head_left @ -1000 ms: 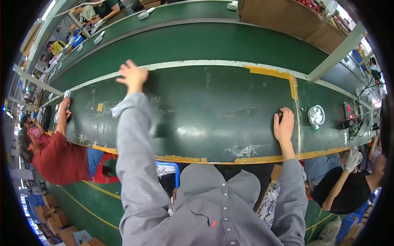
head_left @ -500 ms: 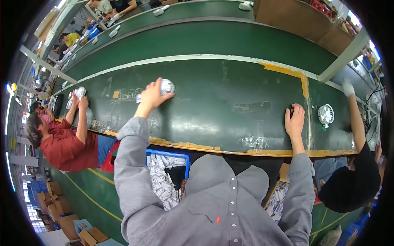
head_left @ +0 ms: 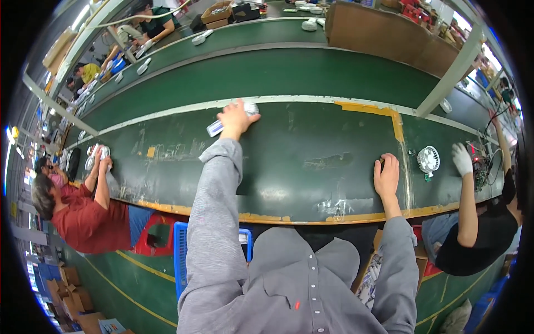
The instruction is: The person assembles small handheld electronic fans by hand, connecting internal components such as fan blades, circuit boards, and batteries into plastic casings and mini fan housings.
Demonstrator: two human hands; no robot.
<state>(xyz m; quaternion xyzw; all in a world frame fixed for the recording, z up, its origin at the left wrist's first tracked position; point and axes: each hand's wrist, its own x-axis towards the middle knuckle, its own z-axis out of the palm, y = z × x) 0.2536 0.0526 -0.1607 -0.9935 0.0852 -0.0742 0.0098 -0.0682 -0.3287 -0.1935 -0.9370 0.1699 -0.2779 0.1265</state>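
Observation:
My left hand (head_left: 235, 121) is closed over a white handheld fan (head_left: 252, 108) near the far edge of the dark green bench (head_left: 278, 161). The fan's round grille shows past my thumb, and its pale handle sticks out at the left of my fingers. On the bench to the right rests my right hand (head_left: 387, 177), its fingers curled together. A small dark spot shows between thumb and forefinger; what it is, I cannot make out. Further right lies a round white fan head (head_left: 428, 159) with a small green piece at its lower side.
Beyond the bench runs a green conveyor belt (head_left: 267, 72). At right, a co-worker's gloved hand (head_left: 461, 158) is beside wired circuit boards (head_left: 481, 167). A co-worker in red (head_left: 83, 222) handles a white fan at left. A blue crate (head_left: 181, 253) stands below the bench edge.
My left hand has carried the fan away from me and to the right, toward the belt. The right co-worker's gloved hand has come nearer over the bench. The view has shifted slightly.

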